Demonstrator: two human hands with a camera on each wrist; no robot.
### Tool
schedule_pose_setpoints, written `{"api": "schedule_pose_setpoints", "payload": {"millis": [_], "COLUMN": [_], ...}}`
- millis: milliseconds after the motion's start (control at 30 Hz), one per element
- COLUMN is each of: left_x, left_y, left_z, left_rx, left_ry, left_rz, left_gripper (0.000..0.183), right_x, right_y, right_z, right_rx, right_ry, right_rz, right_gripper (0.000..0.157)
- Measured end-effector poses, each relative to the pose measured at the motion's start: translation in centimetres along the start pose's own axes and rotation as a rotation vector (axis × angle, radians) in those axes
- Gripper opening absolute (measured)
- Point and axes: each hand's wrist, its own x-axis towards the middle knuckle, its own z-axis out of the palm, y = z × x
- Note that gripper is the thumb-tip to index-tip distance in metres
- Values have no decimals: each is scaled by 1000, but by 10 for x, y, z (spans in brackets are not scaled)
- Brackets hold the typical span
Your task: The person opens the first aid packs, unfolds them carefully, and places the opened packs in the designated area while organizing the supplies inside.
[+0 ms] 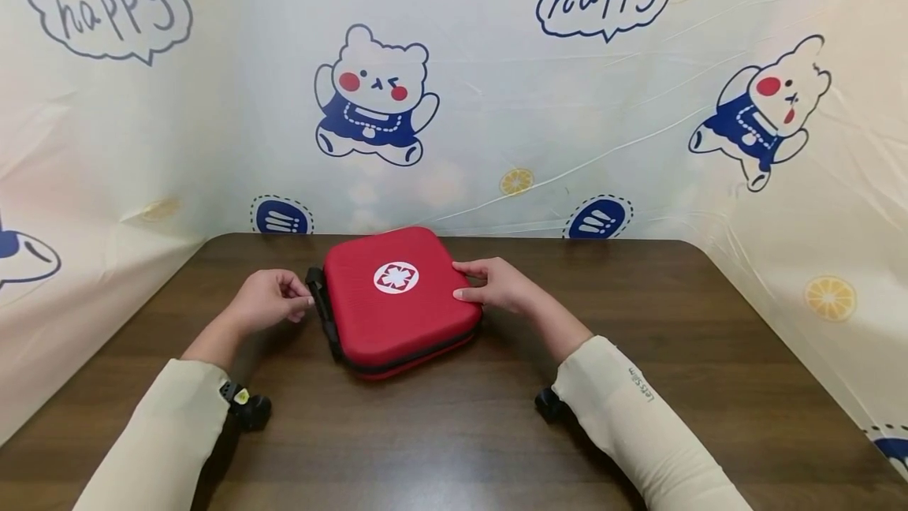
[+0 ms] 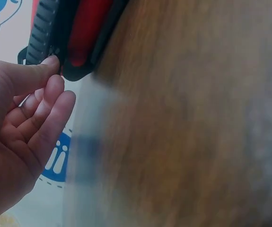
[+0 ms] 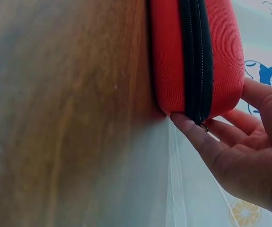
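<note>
A red, zipped first-aid case [image 1: 397, 322] with a round white emblem lies flat on the table, turned slightly. On its left side is a ribbed black handle [image 2: 42, 33]. My left hand [image 1: 273, 298] is at that side, with thumb and curled fingertips pinching at the handle's edge; the exact contact is partly hidden. With the thumb on the lid and the other fingers at the side, my right hand [image 1: 496, 284] grips the case's right edge. In the right wrist view, a black zipper [image 3: 196, 56] runs along the side, a small pull [image 3: 204, 126] beside the fingers.
The brown wooden table [image 1: 426, 448] has rounded far corners. A pale curtain [image 1: 482, 117] with cartoon bears and lettering hangs behind it and along both sides. A small black camera [image 1: 251, 410] is strapped at the left wrist, another [image 1: 548, 404] at the right.
</note>
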Motion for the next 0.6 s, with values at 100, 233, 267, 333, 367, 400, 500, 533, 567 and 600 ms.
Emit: {"api": "schedule_pose_setpoints", "payload": {"millis": [100,233,267,333,367,400,500,533,567,600], "left_x": [3,8,9,9,9,9,7,6,6,5], "left_y": [-4,-8,-9,-11,-12,-12,-14,-14,-14,-14], "left_z": [-2,-7,-8,-10,-11,-12,-14,-14,-14,-14], "left_rx": [2,-7,1,14,21,31,30,27,25,26], "left_ry": [15,31,37,49,54,57,51,44,44,41], "left_rz": [-25,-39,-39,-44,-52,-54,-71,-67,-67,-61], "left_gripper": [9,6,7,10,11,14,18,18,18,18], "right_x": [1,4,5,6,7,7,9,10,11,12], "right_y": [1,1,1,2,2,2,1,1,1,1], "right_z": [-1,-5,-6,-7,-7,-8,-9,-9,-9,-10], "right_rx": [8,12,11,7,5,6,7,9,12,12], "right_ry": [-22,-49,-58,-73,-82,-92,-114,-120,-123,-123], "right_rz": [-14,-27,-31,-39,-44,-47,-47,-48,-45,-42], "right_gripper": [61,62,62,62,62,62,61,61,60,59]}}
